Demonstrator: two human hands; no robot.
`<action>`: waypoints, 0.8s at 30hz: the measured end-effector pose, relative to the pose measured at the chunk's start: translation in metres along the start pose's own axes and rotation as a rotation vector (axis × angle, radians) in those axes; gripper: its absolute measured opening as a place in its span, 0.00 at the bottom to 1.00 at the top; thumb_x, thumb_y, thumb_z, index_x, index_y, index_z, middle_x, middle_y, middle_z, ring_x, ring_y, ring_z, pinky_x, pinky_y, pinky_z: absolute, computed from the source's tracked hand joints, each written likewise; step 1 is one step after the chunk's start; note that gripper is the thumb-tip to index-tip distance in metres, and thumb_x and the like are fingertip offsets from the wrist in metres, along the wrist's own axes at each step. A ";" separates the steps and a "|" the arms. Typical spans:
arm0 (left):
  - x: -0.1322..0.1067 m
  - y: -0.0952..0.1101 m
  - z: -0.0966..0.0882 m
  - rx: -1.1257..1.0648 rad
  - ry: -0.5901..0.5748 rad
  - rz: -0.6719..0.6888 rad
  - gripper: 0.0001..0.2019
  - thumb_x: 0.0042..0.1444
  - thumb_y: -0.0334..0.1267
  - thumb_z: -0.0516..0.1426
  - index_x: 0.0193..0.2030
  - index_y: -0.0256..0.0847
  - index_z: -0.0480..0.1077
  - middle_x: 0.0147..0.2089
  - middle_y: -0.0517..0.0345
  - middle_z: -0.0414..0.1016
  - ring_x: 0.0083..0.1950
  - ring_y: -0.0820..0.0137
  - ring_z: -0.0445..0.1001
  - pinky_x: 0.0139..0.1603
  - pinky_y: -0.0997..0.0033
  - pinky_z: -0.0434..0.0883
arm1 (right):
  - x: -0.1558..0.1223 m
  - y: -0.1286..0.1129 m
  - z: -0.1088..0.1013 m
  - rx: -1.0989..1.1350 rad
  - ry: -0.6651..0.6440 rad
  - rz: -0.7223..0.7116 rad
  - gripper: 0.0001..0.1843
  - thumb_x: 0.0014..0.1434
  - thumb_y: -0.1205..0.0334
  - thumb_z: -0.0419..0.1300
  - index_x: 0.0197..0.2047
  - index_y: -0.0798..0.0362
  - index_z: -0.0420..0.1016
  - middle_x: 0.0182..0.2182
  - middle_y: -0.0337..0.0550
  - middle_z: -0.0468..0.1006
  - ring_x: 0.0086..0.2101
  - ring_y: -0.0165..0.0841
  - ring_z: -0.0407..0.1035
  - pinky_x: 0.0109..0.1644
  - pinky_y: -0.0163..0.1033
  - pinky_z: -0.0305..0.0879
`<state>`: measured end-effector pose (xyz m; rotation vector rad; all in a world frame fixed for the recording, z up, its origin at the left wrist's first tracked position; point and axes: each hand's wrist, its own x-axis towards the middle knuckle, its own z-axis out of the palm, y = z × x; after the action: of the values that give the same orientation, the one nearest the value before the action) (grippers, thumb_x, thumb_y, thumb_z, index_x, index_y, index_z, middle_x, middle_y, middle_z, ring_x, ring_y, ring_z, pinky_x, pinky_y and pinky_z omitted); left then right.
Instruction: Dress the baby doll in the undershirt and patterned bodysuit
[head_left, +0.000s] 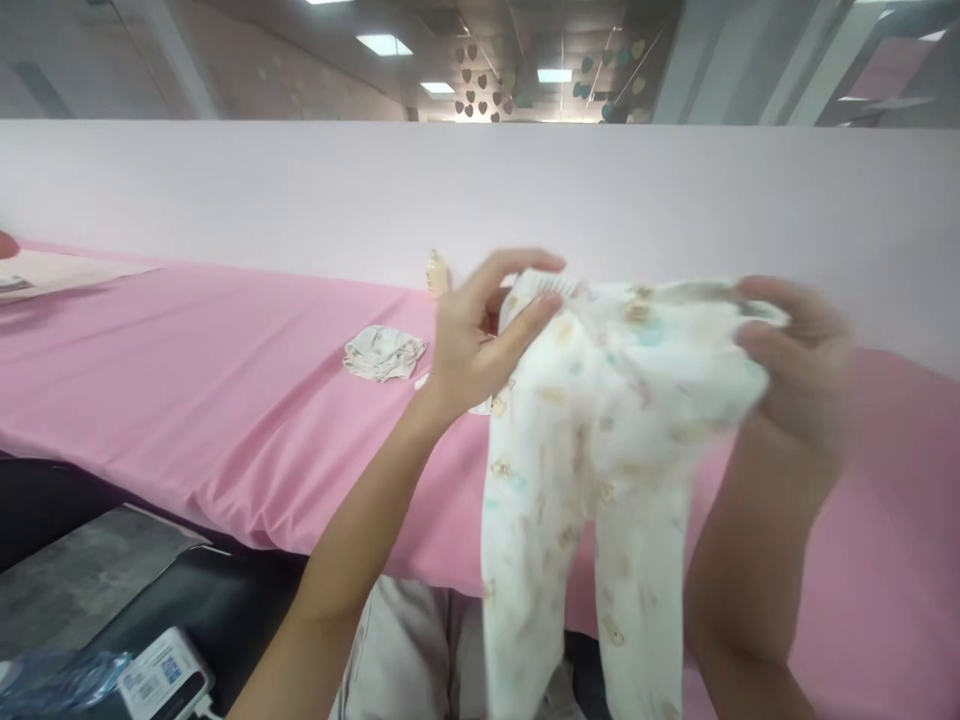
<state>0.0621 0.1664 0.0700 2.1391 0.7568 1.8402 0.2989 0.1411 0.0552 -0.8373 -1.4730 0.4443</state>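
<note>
A pair of white baby pants [547, 430] with a small brown and teal print hangs in front of me, legs downward. My left hand [487, 335] pinches the waistband at its left corner between thumb and fingers. At the other end of the waistband, my right hand [802, 360] grips the cloth and is smeared by motion. Behind my left hand, a folded bundle of pale printed cloth [384, 353] lies on the pink sheet [285, 400]. Another bit of white cloth shows partly behind my left wrist.
A small cream bottle [436, 274] stands against the white partition [262, 190]. Pale cloth [67, 272] lies at the far left, near another person's fingertip [7, 245]. A clear plastic bottle [60, 680] and a white device with a label [166, 675] rest on a black seat at lower left.
</note>
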 end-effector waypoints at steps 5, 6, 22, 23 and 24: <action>-0.048 -0.120 0.026 0.231 -0.171 -0.214 0.09 0.56 0.40 0.55 0.43 0.42 0.70 0.41 0.57 0.72 0.36 0.71 0.69 0.33 0.73 0.67 | 0.041 0.070 0.017 -0.301 -0.173 0.331 0.19 0.47 0.60 0.63 0.44 0.54 0.75 0.35 0.45 0.76 0.34 0.35 0.71 0.40 0.43 0.68; -0.059 -0.137 0.030 0.250 -0.200 -0.264 0.07 0.56 0.39 0.54 0.39 0.40 0.70 0.41 0.55 0.71 0.39 0.70 0.69 0.35 0.73 0.67 | 0.041 0.082 0.023 -0.462 -0.209 0.399 0.20 0.47 0.62 0.62 0.46 0.56 0.74 0.39 0.49 0.76 0.38 0.38 0.71 0.44 0.45 0.67; -0.105 -0.169 0.041 0.430 -0.294 -0.105 0.09 0.58 0.37 0.52 0.44 0.41 0.68 0.42 0.53 0.69 0.45 0.64 0.66 0.49 0.63 0.64 | -0.023 0.153 0.114 -0.827 -0.523 -0.179 0.15 0.57 0.64 0.56 0.48 0.57 0.70 0.42 0.51 0.68 0.44 0.40 0.64 0.52 0.43 0.58; -0.105 -0.168 0.042 0.433 -0.312 -0.057 0.08 0.58 0.35 0.51 0.43 0.41 0.68 0.42 0.52 0.70 0.45 0.64 0.66 0.49 0.63 0.64 | -0.026 0.155 0.113 -0.824 -0.494 -0.204 0.13 0.57 0.64 0.55 0.45 0.57 0.70 0.40 0.51 0.68 0.43 0.40 0.63 0.51 0.43 0.59; -0.105 -0.166 0.042 0.429 -0.331 -0.016 0.08 0.58 0.33 0.51 0.42 0.41 0.68 0.42 0.52 0.70 0.46 0.64 0.66 0.50 0.63 0.63 | -0.029 0.156 0.112 -0.816 -0.467 -0.227 0.10 0.58 0.63 0.53 0.42 0.56 0.70 0.39 0.50 0.69 0.42 0.39 0.63 0.50 0.43 0.59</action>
<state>0.0546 0.2594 -0.1078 2.5933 1.1587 1.3489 0.2224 0.2466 -0.0887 -1.2267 -2.2098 -0.1810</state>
